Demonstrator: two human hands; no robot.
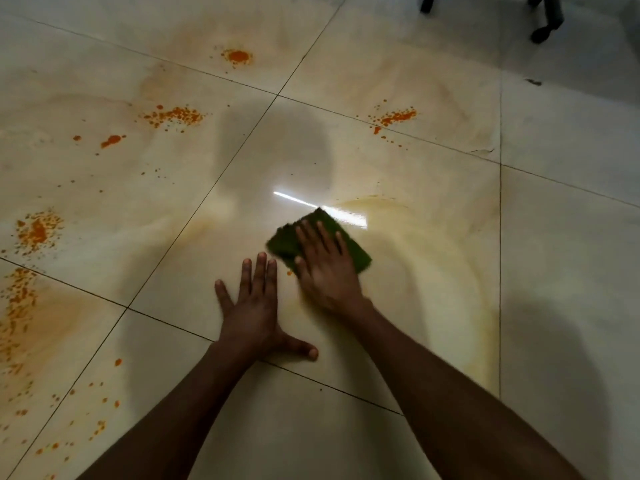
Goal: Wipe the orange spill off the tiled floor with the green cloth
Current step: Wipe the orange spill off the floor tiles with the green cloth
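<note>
Two bare hands and one cloth lie on a glossy tiled floor (346, 341) of large, square, cream tiles with faint marbled veining and thin dark joints. The right hand (325, 271) lies flat on the green cloth (360, 256), fingers straight and slightly spread, pressing it to the floor; its grip is not closed round the cloth, only laid upon it. The cloth is a single folded rectangular pad, dark green and coarse in texture, lying near the centre of the view on the middle tile, with corners showing beyond the fingertips and to the right of the palm. The left hand (256, 313) rests palm down on bare tile just beside the cloth, four fingers extended and thumb splayed to the right; its grip is open and holds nothing.

The orange spill (36, 232) appears as several separate patches of speckled droplets and blots: at least three across the upper tiles, one at upper right near a joint, and a dense scatter along the left edge, some over a pale orange smear. A curved, faint yellowish streak (478, 306) arcs over the tile to the right of the cloth. A bright strip of reflected light (298, 201) lies on the tile just above the cloth. Two dark furniture legs (545, 19) stand at the upper right corner.
</note>
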